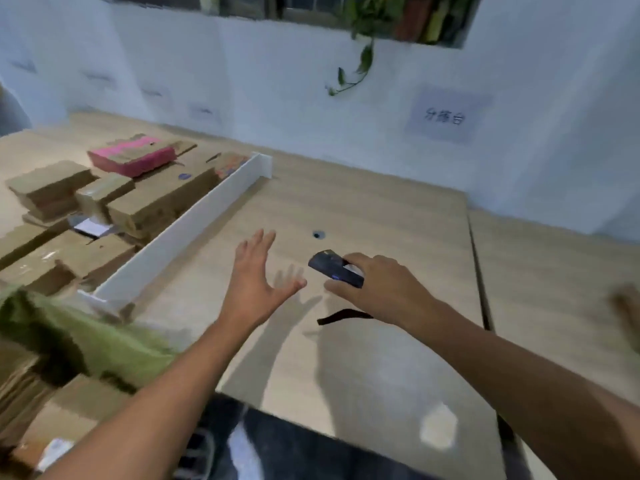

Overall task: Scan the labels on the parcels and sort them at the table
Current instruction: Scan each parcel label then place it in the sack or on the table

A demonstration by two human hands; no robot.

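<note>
My right hand (pixel 379 289) grips a dark handheld scanner (pixel 334 270) just above the wooden table (pixel 363 202); a black wrist strap (pixel 341 315) hangs below the hand. My left hand (pixel 258 275) hovers open with its fingers spread, left of the scanner and holding nothing. Several brown cardboard parcels (pixel 152 202) lie heaped on the left side of the table, with a pink box (pixel 133 155) on top at the back. The picture is blurred by motion.
A white divider board (pixel 194 223) runs diagonally between the parcel heap and the area under my hands. A green cloth (pixel 79 327) lies at the near left over more cardboard boxes. A paper sign (pixel 445 116) hangs on the white wall. A seam (pixel 479 271) splits the tabletop at right.
</note>
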